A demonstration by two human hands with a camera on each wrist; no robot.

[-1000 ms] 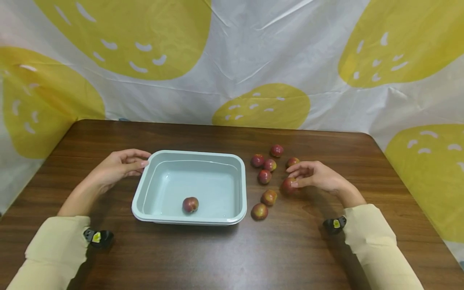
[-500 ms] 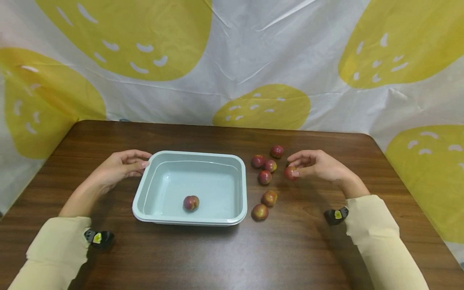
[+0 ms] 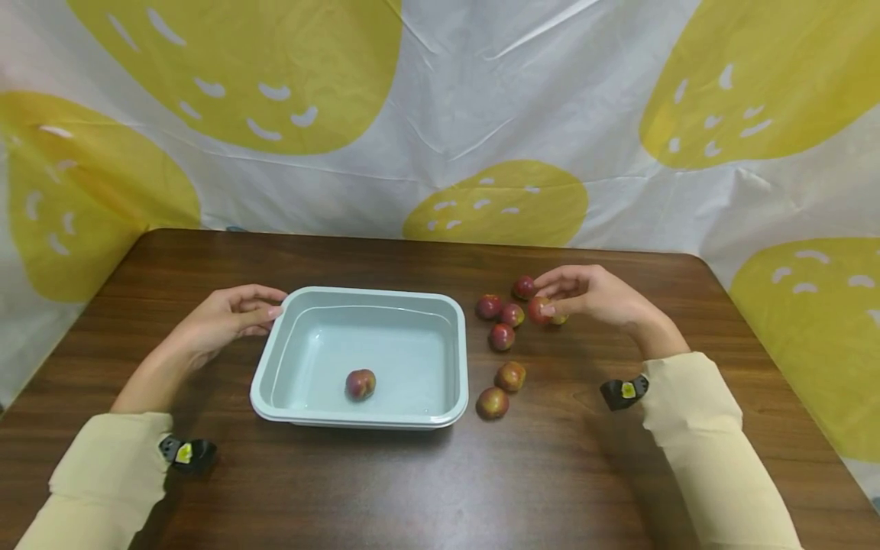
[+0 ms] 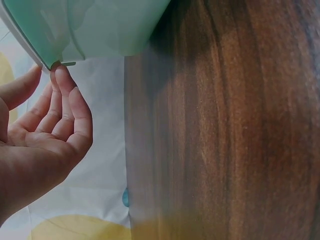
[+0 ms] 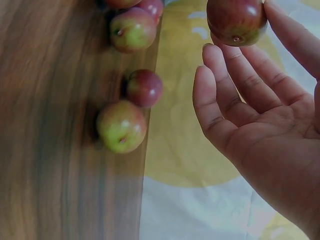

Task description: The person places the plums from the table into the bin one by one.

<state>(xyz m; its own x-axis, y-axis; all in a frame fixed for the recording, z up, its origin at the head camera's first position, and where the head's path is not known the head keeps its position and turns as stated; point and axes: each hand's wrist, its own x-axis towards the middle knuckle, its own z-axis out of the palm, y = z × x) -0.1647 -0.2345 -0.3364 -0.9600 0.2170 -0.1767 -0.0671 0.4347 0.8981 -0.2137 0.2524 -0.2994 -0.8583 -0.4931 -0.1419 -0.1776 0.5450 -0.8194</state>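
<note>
My left hand (image 3: 230, 317) pinches the left rim of a pale blue plastic basin (image 3: 457, 359); in the left wrist view thumb and fingertips (image 4: 61, 72) meet at its edge. One plum (image 3: 360, 384) lies inside the basin, near the front wall. My right hand (image 3: 594, 296) holds a red plum (image 5: 237, 22) between thumb and fingertips, raised off the table in the right wrist view. Behind it in the head view, a yellowish plum (image 3: 559, 318) is partly covered. Right at the fingertips' far side sits a dark red plum (image 3: 524, 287).
On the brown wooden table (image 3: 385, 489), right of the basin, lie several more plums (image 3: 502, 336). Two yellowish-red ones, a nearer plum (image 3: 493, 402) and a farther plum (image 3: 511, 376), sit by its front right corner. A lemon-patterned cloth (image 3: 474, 114) hangs behind the table.
My right hand has lifted a plum from the table and moved it away from me, then left toward the other plums. The left hand and basin have stayed put.
</note>
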